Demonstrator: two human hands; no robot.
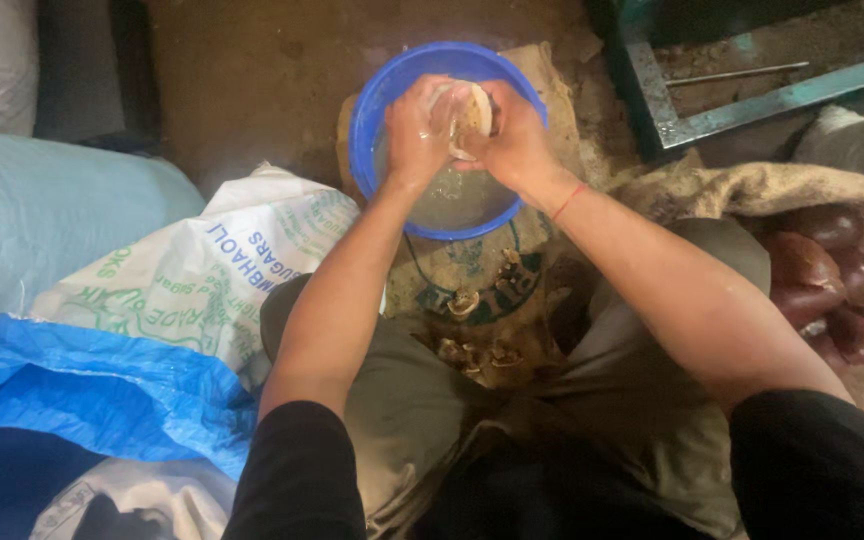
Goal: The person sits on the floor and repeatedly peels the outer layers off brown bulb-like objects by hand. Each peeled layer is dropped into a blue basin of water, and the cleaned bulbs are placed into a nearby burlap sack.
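Note:
A blue plastic basin (367,120) with cloudy water stands on a sack on the dirt floor in front of me. Over the basin my left hand (418,130) and my right hand (512,140) are both closed around a pale, rounded, peeled piece (468,112); what it is cannot be told. A red thread circles my right wrist. Brownish peel scraps (472,300) lie on the sack between the basin and my knees.
A white printed woven sack (202,270) over a blue plastic bag (102,390) lies at left. A burlap sack (742,190) holding dark reddish-brown round things (812,270) is at right. A green metal frame (672,110) lies at the back right.

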